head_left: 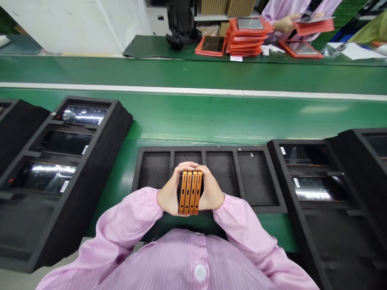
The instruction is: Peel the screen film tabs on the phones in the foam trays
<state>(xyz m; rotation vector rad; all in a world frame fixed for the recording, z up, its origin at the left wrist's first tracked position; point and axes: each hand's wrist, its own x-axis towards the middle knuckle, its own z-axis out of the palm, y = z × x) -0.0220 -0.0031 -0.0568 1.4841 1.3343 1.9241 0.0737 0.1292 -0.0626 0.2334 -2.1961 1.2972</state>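
Note:
Both my hands hold one stack of orange-edged smartphones, pressed together side by side. Their edges with ports and speaker holes face me. My left hand wraps the left side of the stack and my right hand the right side, with the fingers meeting at the far end. Most of the screens and backs are hidden by my palms. The stack is held above the near part of a black foam tray, whose visible compartments hold nothing.
To the left, a pile of black foam trays carries three dark-screened phones. Another tray at right holds two phones. Beyond the green conveyor, red-wrapped devices are stacked, and a co-worker's hand holds one more.

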